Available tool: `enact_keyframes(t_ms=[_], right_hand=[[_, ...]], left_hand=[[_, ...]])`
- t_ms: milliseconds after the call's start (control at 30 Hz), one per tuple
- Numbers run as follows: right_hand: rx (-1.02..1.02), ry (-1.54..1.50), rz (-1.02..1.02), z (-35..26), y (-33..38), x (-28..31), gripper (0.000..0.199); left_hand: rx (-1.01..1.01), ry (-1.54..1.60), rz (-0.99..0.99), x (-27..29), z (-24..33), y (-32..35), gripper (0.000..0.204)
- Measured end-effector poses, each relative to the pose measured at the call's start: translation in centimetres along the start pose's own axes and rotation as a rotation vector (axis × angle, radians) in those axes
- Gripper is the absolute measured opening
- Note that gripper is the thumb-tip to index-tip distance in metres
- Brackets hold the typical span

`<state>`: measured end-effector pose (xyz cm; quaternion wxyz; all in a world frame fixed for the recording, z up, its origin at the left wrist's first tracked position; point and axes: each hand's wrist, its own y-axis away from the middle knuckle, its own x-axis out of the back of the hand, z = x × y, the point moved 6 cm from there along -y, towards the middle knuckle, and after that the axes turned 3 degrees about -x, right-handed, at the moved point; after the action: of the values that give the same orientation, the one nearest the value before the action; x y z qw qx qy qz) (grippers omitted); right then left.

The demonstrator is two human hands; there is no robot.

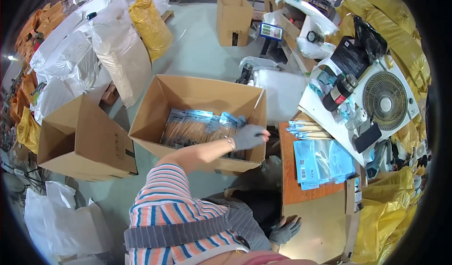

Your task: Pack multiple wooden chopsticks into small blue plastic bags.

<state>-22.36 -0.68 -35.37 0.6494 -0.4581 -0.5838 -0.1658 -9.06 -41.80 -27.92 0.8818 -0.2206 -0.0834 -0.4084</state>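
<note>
Left hand (249, 136), gloved, fingers curled, reaches over open cardboard box (197, 119); grip contents indeterminate. Packets (197, 128) lie in box at its 9 o'clock. Right hand (285, 231) rests splayed, empty, on worktop (301, 189) edge.

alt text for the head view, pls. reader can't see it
A person's gloved left hand reaches into an open cardboard box of blue-topped packets, while the gloved right hand rests at the edge of a wooden table. More packets lie on the table, with a white fan behind.
</note>
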Motion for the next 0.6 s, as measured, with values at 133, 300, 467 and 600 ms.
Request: enact_keyframes(t_ms=[133,300,467,600], right_hand=[[-0.003,-0.059,-0.003,0.0,0.1,-0.2,0.056],[-0.017,-0.081,0.01,0.5,0.5,-0.1,0.055],[-0.03,-0.115,-0.016,0.3,0.2,0.3,0.057],[-0.039,-0.138,-0.021,0.5,0.3,0.3,0.058]], left_hand=[[0.042,0.321,-0.122,-4.3,5.5,-0.1,0.035],[0.146,0.328,-0.176,-5.6,7.7,1.1,0.038],[0.188,0.356,-0.092,-4.7,9.1,2.4,0.047],[0.133,0.306,-0.13,-4.7,10.6,2.6,0.061]])
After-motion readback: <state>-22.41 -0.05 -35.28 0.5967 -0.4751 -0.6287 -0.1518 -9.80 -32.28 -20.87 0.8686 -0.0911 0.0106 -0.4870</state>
